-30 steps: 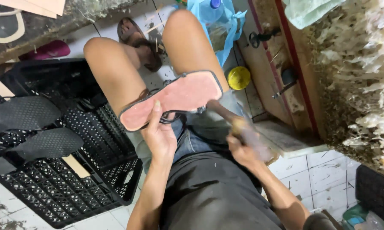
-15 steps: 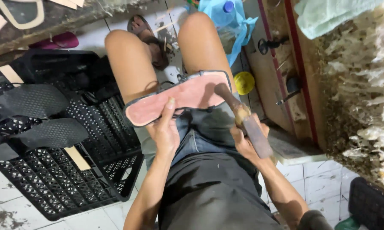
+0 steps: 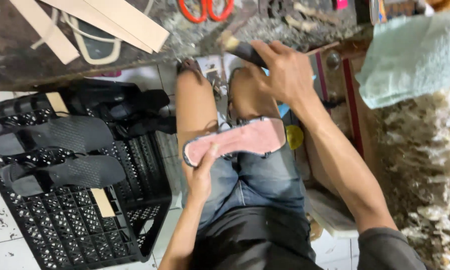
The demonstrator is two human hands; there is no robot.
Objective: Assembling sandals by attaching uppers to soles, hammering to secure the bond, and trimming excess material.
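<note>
Head view: left hand (image 3: 201, 176) fingers grip the pink-faced sole (image 3: 235, 140) lying across the thighs. Right hand (image 3: 285, 75) is closed around a dark-handled tool (image 3: 240, 47), raised at the counter (image 3: 195, 30) edge. Sole surface work appears unfinished.

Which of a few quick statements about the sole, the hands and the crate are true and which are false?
1. The left hand holds the pink shoe sole across the lap. True.
2. The right hand rests on the sole. False: it is raised toward the workbench, gripping a dark tool handle.
3. Two dark soles lie on the black plastic crate. True.
4. The crate stands to the person's right. False: it is on the person's left.
5. Red-handled scissors lie on the workbench. True.
</note>
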